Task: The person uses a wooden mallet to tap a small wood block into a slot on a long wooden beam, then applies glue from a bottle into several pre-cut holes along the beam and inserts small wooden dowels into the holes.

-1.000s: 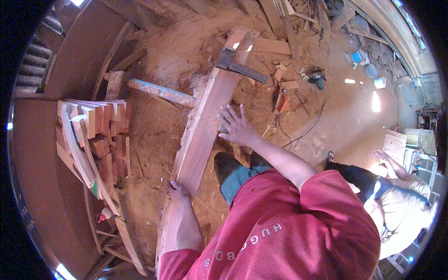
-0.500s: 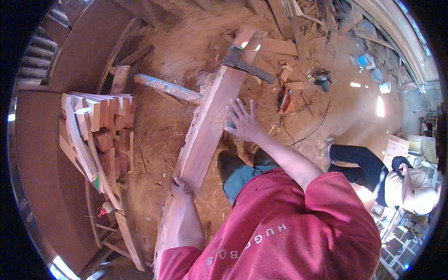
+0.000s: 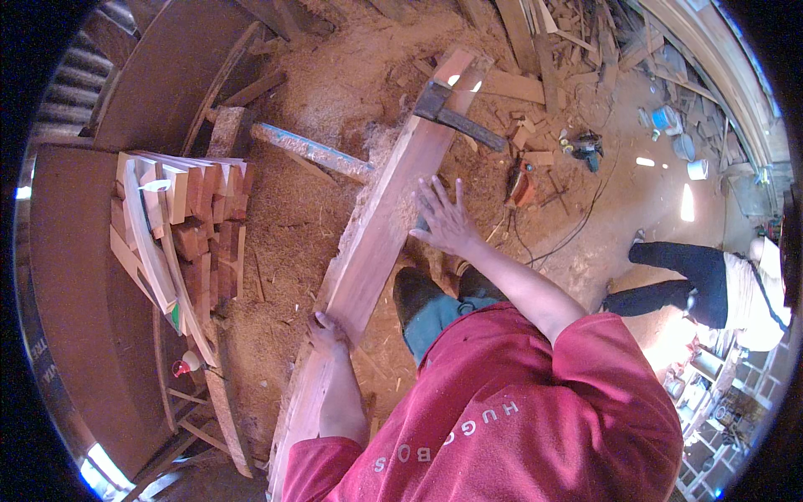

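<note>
A long reddish wooden beam runs diagonally in front of me, from lower left to upper right, with a rough, bark-like left edge. Lower down, my left hand grips the beam, its fingers curled over the edge. My right hand lies with spread fingers on the beam's right side, holding nothing; a small dark patch by its palm is partly hidden. Across the far part of the beam rests an axe-like tool, its dark metal head at the left and its handle pointing right.
A narrow blue-edged timber meets the beam's left side. Cut boards are stacked at left. Beyond my right hand lie an orange power tool, another tool and a cable on sawdust. A person is at far right.
The person at far right has shifted further right, legs now stretched in a stride. My view has turned slightly; both my hands stay at about the same places on the beam.
</note>
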A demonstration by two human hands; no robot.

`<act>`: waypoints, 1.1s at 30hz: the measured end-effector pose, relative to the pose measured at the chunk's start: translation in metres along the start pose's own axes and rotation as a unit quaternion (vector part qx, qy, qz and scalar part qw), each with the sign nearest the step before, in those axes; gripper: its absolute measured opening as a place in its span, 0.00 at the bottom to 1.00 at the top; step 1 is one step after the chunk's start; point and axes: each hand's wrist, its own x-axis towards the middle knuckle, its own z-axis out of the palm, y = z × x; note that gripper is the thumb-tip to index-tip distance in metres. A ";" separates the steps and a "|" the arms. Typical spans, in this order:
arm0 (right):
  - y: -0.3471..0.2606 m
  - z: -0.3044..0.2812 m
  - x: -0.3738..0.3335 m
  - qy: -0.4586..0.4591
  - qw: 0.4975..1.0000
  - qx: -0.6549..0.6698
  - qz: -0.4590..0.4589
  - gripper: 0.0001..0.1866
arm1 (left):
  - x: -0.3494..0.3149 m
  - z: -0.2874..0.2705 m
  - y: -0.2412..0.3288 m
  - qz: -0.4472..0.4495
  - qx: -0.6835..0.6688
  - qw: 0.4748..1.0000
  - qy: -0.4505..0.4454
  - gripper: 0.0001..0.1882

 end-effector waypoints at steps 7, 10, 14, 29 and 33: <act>0.003 -0.005 -0.009 -0.029 0.999 -0.003 -0.024 0.42 | 0.003 0.003 -0.002 -0.002 0.008 1.000 0.012 0.31; 0.002 -0.005 -0.010 -0.028 0.999 -0.010 -0.022 0.43 | 0.000 0.002 -0.001 0.006 -0.002 1.000 0.014 0.31; 0.005 -0.003 -0.016 -0.024 0.999 0.006 -0.028 0.43 | -0.002 0.000 0.002 0.004 -0.013 1.000 0.012 0.31; 0.003 -0.002 -0.007 -0.020 0.998 -0.040 -0.048 0.43 | -0.002 -0.002 0.000 -0.021 -0.031 0.999 -0.014 0.30; 0.000 -0.002 -0.008 -0.054 0.996 -0.039 -0.052 0.42 | 0.001 0.000 -0.002 -0.010 -0.028 0.999 -0.016 0.31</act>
